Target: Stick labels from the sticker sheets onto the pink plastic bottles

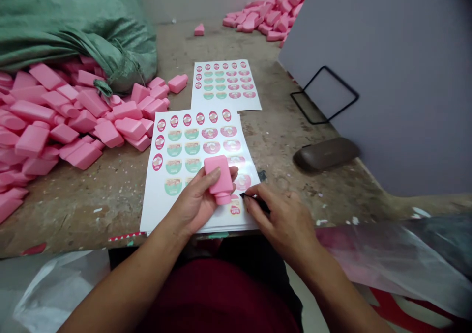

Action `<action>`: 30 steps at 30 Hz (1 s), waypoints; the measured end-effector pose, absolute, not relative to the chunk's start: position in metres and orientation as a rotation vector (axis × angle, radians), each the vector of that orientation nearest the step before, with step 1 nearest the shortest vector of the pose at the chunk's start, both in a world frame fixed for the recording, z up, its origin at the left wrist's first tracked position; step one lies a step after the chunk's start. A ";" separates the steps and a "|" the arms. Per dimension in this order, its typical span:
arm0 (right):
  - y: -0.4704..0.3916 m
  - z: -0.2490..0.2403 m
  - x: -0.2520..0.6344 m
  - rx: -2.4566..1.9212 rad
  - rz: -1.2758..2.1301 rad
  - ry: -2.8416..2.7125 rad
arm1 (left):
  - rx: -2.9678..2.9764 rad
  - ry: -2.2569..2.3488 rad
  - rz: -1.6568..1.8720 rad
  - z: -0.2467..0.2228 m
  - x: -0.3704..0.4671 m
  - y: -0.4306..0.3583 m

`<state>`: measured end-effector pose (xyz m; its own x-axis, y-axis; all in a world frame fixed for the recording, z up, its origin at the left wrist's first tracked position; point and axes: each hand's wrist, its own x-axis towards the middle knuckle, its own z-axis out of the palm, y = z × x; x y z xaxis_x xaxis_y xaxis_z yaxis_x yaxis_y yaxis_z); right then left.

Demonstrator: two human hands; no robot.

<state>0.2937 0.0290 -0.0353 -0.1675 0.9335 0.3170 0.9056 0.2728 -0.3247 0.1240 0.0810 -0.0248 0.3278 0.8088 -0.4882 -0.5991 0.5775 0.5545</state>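
A pink bottle lies in my left hand, its neck toward me, with the thumb on top and fingers beneath. Under that hand is a stack of sticker sheets with rows of oval and rounded pink and green labels. My right hand pinches a dark, thin tool, its tip over the sheet's right edge beside a pink label. Most of the tool is hidden by the fingers. The bottle and the tool tip are apart.
Many pink bottles spill from a green sack at the left. Another sticker sheet lies behind the stack. At the right are a brown case, a black wire frame and a grey panel. More bottles are heaped at the back.
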 end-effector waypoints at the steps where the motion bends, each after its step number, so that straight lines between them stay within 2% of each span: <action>1: 0.029 -0.035 0.293 -1.662 0.079 -2.104 | 0.308 0.806 0.938 -0.025 0.124 0.081; 13: 0.033 -0.030 0.290 -1.799 0.257 -2.085 | 0.326 0.727 0.930 -0.032 0.123 0.078; 21: 0.032 -0.034 0.288 -1.733 0.436 -2.014 | 0.302 0.731 0.934 -0.029 0.122 0.079; 30: 0.026 -0.042 0.291 -1.687 0.090 -2.077 | 0.314 0.736 0.936 -0.030 0.122 0.078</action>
